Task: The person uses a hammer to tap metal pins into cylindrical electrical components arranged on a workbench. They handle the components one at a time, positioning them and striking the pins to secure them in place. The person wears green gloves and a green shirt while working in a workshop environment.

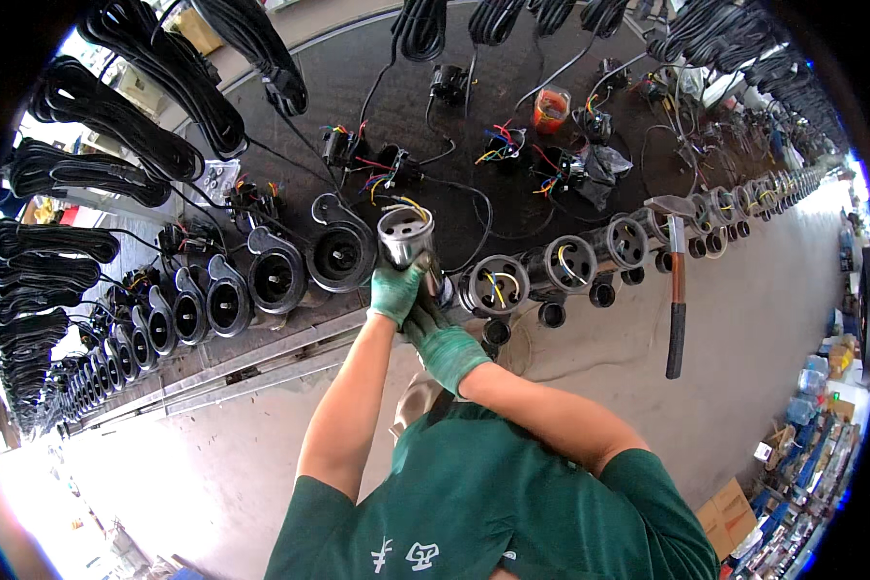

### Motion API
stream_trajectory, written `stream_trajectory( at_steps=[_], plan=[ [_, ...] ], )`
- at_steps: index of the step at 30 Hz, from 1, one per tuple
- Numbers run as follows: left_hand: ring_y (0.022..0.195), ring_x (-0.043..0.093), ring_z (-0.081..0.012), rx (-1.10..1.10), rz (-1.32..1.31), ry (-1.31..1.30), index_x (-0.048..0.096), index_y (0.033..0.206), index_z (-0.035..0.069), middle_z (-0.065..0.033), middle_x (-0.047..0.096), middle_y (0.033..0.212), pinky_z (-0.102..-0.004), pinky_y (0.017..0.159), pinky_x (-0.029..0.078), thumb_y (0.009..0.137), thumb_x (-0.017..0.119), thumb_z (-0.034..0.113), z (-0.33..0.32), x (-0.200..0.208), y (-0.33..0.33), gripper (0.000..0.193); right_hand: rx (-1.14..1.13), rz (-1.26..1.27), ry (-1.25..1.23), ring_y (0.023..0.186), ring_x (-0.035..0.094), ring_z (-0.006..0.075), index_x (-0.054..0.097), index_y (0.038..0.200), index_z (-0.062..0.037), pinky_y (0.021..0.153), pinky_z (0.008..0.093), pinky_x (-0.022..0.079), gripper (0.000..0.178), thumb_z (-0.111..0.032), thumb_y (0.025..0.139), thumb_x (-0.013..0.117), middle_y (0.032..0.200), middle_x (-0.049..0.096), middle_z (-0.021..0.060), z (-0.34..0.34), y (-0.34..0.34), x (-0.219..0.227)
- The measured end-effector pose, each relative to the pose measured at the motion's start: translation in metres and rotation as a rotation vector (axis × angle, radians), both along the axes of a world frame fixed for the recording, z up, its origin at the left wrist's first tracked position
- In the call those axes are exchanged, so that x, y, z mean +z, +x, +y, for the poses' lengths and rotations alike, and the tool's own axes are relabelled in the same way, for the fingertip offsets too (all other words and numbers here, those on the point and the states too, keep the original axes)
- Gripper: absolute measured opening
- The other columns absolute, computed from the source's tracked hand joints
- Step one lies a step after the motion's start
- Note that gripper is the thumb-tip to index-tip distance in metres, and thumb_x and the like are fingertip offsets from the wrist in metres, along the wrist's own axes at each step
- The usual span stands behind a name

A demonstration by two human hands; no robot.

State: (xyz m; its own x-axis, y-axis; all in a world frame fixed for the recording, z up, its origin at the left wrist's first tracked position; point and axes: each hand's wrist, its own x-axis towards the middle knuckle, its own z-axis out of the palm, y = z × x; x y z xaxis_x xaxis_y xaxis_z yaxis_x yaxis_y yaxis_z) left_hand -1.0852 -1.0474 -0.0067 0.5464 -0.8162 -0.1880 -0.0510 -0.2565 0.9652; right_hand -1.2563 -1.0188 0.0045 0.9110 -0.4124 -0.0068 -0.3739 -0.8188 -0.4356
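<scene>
Close to the bench edge, my left hand (396, 292), in a green glove with dark fingers, is wrapped round a silver metal motor housing (408, 232). The housing stands nearly upright, its holed end face up, with pale and yellow wires coming out. Just below, my right hand (449, 356), gloved the same way, reaches up to the lower part of the housing; its fingers are closed and partly hidden. Left of the housing sits a black round motor cover (341, 255) with a curved lip. To its right lies another cylindrical motor housing (499, 284) with wires in its end.
A hammer (676, 290) rests with its head on the row of housings, handle hanging over the edge. More black covers (276, 271) line the edge leftward. Wired switch boxes (393, 166), a red container (552, 109) and coiled black cables (169, 82) occupy the dark bench (309, 82).
</scene>
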Motion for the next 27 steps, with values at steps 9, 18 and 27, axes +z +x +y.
stream_trajectory(
  at_steps=[9, 18, 27],
  plan=[
    [0.107, 0.056, -0.0197, -0.088, 0.461, 0.071, 0.027, 0.153, 0.007, -0.0096, 0.057, 0.126, -0.036, 0.088, 0.052, 0.088, 0.081, 0.048, 0.003, -0.008, 0.016, 0.094, -0.275, 0.09, 0.335, 0.122, 0.059, 0.0406, 0.054, 0.123, -0.0053, 0.096, 0.0489, 0.054, 0.03, -0.005, 0.092, 0.051, 0.136, 0.055, 0.023, -0.025, 0.026, 0.048],
    [0.09, 0.059, -0.0171, -0.037, 0.543, 0.082, 0.038, 0.144, 0.008, -0.005, 0.06, 0.107, -0.0351, 0.077, 0.053, 0.086, 0.083, 0.047, -0.01, -0.015, 0.021, 0.083, -0.235, 0.086, 0.206, 0.127, 0.055, 0.0412, 0.051, 0.124, -0.0021, 0.104, 0.0476, 0.049, 0.036, 0.004, 0.088, 0.052, 0.138, 0.051, 0.0247, -0.042, 0.029, 0.06],
    [0.108, 0.069, -0.0214, -0.024, 1.066, -0.022, 0.06, 0.139, 0.015, -0.0055, 0.069, 0.127, -0.0394, 0.092, 0.059, 0.105, 0.056, 0.043, 0.04, -0.026, 0.007, 0.045, -0.24, 0.036, 0.417, 0.126, 0.054, 0.0472, 0.045, 0.139, -0.0053, 0.104, 0.0478, 0.046, 0.049, -0.006, 0.094, 0.065, 0.135, 0.054, 0.028, -0.104, 0.06, 0.129]
  ],
)
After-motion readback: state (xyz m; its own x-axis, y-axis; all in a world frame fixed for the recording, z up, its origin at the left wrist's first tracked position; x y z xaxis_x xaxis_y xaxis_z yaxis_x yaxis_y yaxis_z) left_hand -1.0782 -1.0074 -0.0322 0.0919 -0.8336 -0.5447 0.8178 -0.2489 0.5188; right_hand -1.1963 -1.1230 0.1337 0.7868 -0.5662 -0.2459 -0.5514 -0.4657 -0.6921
